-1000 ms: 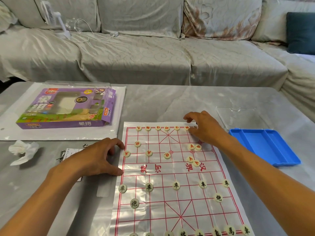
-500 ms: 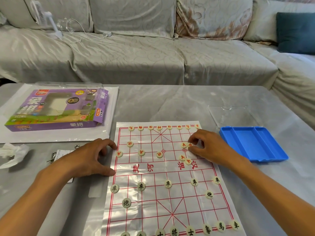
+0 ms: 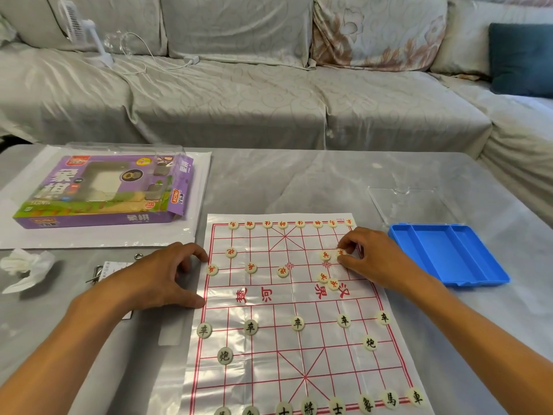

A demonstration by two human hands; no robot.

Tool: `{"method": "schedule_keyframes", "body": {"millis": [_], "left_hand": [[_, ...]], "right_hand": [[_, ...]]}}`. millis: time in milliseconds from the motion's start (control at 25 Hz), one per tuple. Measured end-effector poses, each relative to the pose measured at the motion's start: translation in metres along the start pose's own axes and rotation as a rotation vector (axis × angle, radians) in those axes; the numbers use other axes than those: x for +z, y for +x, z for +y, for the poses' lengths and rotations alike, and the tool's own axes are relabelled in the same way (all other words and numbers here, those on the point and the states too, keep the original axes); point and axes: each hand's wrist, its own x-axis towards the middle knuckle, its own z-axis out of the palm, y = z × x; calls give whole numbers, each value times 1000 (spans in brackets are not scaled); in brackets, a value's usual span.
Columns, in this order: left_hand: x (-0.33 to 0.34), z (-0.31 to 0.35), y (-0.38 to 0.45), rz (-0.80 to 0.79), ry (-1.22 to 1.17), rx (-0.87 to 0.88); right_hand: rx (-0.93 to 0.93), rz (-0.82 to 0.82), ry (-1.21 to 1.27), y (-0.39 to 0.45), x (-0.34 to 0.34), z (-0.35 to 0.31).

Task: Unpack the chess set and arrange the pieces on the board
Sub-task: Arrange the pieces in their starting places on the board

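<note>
My right hand (image 3: 369,256) pinches a red-marked piece (image 3: 340,252) on the board (image 3: 287,313), which lies on the table (image 3: 299,181). My left hand (image 3: 155,280) rests loosely curled at the board's left edge, its grip holding nothing. The blue tray (image 3: 449,256) beside the board has bare compartments; the purple box (image 3: 101,193) lies far left.

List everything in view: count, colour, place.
board sheet: 1, clear with red grid, table centre
red-marked pieces: cream discs, far half; count uncertain
black-marked pieces: cream discs, near half; some cut off
game box: 1, purple, far left
tray: 1, blue, right of board
clear lid: 1, behind tray
tissue: 1, white, left edge
fan: 1, white, on sofa
cushion: 1, teal, far right
left hand: rests at board's left edge
right hand: pinches a red-marked piece
</note>
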Motion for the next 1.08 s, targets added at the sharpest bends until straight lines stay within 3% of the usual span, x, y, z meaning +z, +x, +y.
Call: {"method": "schedule_keyframes", "body": {"millis": [120, 280, 560, 1080], "left_hand": [[0, 0, -1, 7, -1, 9], [-1, 0, -1, 13, 3, 1], [-1, 1, -3, 30, 6, 31], [0, -6, -1, 48, 14, 75]], "right_hand": [[-2, 57, 30, 3, -6, -11], [-158, 152, 97, 29, -9, -65], [-314, 82, 94, 95, 42, -173], [-269, 29, 62, 119, 68, -191]]}}
